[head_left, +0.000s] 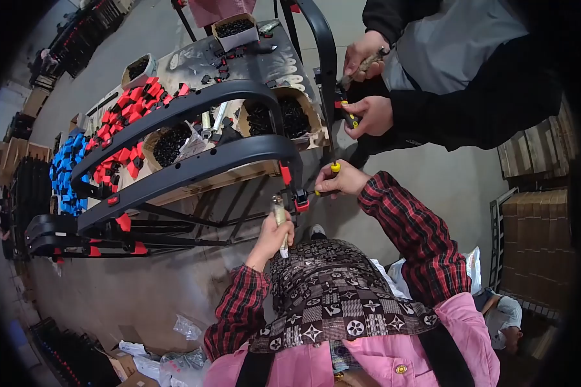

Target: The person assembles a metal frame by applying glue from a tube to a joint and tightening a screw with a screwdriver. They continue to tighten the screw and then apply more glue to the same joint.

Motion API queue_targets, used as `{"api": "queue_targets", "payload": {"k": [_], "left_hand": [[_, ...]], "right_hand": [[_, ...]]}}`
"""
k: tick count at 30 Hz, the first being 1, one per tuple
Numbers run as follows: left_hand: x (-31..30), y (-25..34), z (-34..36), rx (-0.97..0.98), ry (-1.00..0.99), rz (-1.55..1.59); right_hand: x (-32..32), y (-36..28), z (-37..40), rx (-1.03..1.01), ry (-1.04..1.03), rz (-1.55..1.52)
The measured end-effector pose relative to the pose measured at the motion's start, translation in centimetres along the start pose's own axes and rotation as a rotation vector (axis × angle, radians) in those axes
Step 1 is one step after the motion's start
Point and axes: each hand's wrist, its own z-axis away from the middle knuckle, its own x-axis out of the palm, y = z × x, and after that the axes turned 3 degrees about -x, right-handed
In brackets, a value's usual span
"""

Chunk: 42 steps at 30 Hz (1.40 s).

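My left hand (274,233) grips a pale metal tool (279,213), holding it upright just under the end of a black curved frame bar (193,169). My right hand (343,178) holds a screwdriver with a yellow-and-black handle (329,173). Its tip points at a red clip (301,204) at the end of that bar. A second black curved bar (174,111) lies just beyond, above the workbench.
A co-worker in dark sleeves stands at the upper right, with hands (370,115) on tools at another black bar (323,51). The workbench (193,58) carries boxes of black screws (276,117), red parts (126,103) and blue parts (68,168). Cardboard stacks (536,245) stand at right.
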Motion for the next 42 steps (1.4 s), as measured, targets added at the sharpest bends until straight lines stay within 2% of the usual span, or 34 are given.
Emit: {"api": "queue_targets", "payload": {"k": [2, 4, 6, 8, 12, 14, 15, 16, 17, 18, 20, 23, 24, 26, 27, 28, 30, 32, 34, 35, 37, 38, 40, 42], "left_hand": [[0.6, 2.1, 0.1, -0.041, -0.043, -0.095], [0.8, 3.3, 0.1, -0.192, -0.113, -0.122], [0.4, 4.4, 0.4, -0.239, -0.139, -0.12], [0.5, 5.9, 0.8, -0.328, -0.176, -0.297], [1.5, 6.3, 0.6, -0.421, -0.113, -0.269], [2.2, 4.1, 0.6, -0.327, -0.05, -0.179], [2.7, 3.9, 0.6, -0.231, -0.013, -0.241], [2.1, 2.1, 0.0, -0.238, -0.015, -0.249], [1.0, -1.0, -1.3, -0.051, 0.086, -0.471], [1.2, -0.9, -1.8, 0.148, 0.184, -0.688], [1.1, -1.0, -2.2, 0.067, 0.158, -0.72], [0.3, -1.0, -3.3, 0.352, 0.2, -0.872], [-0.4, -1.5, -4.3, 0.351, 0.192, -0.866], [-1.9, -1.8, -6.0, 0.596, 0.186, -1.019], [-2.5, -1.4, -6.9, 0.466, 0.155, -1.096], [-2.9, -0.8, -7.5, 0.471, 0.154, -1.089], [-3.4, 0.5, -7.7, 0.997, 0.23, -1.283], [-3.1, 1.6, -6.5, 1.057, 0.234, -1.283], [-2.0, 1.4, -4.1, 0.538, 0.228, -0.75], [-1.6, 1.0, -2.9, 0.335, 0.125, -0.327], [-0.4, 1.2, -0.5, 0.136, -0.017, 0.157], [0.3, 0.9, 0.1, 0.04, -0.022, 0.182], [1.2, 0.4, 0.3, -0.047, -0.003, -0.126], [1.7, 0.8, 0.6, -0.052, 0.006, -0.16]], "right_hand": [[0.1, -0.1, 0.0, 0.053, 0.05, 0.037], [0.4, -0.4, 0.3, 0.019, 0.055, 0.033], [0.4, -0.9, 0.5, -0.018, 0.064, 0.025], [0.2, -1.2, 0.6, 0.048, 0.022, 0.082], [0.0, 0.2, 0.2, -0.044, 0.026, 0.053], [0.1, 0.5, -0.1, -0.015, 0.049, 0.022], [0.1, 0.4, -0.2, -0.017, 0.05, 0.013], [0.1, 0.1, -0.1, 0.013, 0.058, 0.014], [0.2, 0.0, 0.1, 0.047, 0.065, 0.017], [0.2, -0.2, 0.1, 0.051, 0.072, 0.013], [0.3, -0.2, 0.2, 0.038, 0.076, 0.011], [0.3, -0.2, 0.2, 0.055, 0.079, 0.008], [0.2, -0.2, 0.1, 0.062, 0.084, 0.009], [0.3, -0.1, 0.1, 0.043, 0.071, -0.006], [0.3, -0.1, 0.1, 0.047, 0.074, -0.003], [0.2, 0.0, 0.0, 0.029, 0.071, -0.004], [0.4, -0.1, 0.3, 0.011, 0.062, 0.002], [0.6, -0.4, 0.6, 0.032, 0.095, -0.01], [0.5, 0.1, 0.5, 0.021, 0.083, -0.018], [0.5, 0.2, 0.5, 0.014, 0.069, -0.034], [0.6, -0.2, 0.6, 0.02, 0.08, 0.013], [0.6, -0.4, 0.6, 0.032, 0.094, 0.059], [0.5, -0.5, 0.7, 0.049, 0.099, 0.078], [0.6, -0.7, 0.8, 0.065, 0.109, 0.094]]}}
